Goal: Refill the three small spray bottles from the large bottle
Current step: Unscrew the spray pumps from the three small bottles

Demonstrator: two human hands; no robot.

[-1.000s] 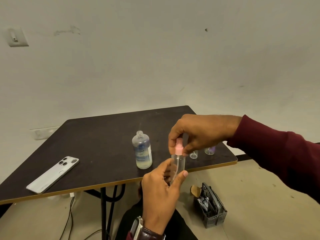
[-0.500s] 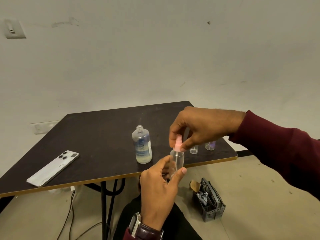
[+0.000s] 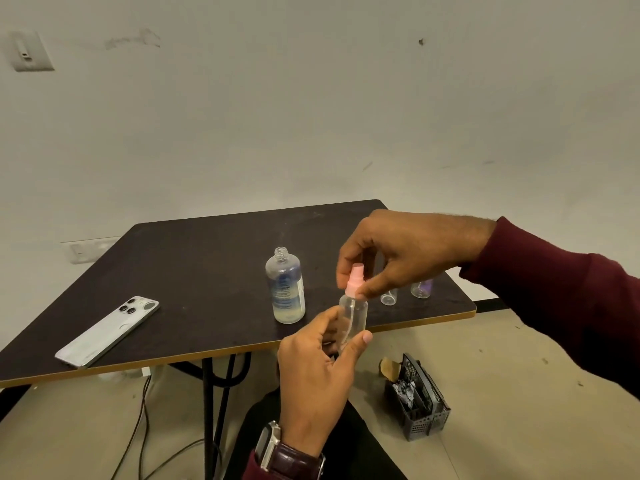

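My left hand [image 3: 313,375] grips a small clear spray bottle [image 3: 353,317] upright just off the table's front edge. My right hand [image 3: 405,252] pinches its pink spray cap [image 3: 355,284] from above, sitting on the bottle's neck. The large clear bottle [image 3: 285,289], uncapped and partly filled with pale liquid, stands on the dark table [image 3: 194,271] just left of my hands. Behind my right hand stand two more small bottles: a clear one [image 3: 388,296] and one with a purple part [image 3: 421,289], both partly hidden.
A white phone [image 3: 109,330] lies face down at the table's front left. On the floor to the right sits a grey perforated basket [image 3: 420,400] with scraps. Cables [image 3: 142,427] trail under the table beside its black legs [image 3: 211,403].
The whole view has shifted slightly. Both hands keep hold of the small bottle and its pink cap, with the bottle a little higher against the table edge than one second ago.
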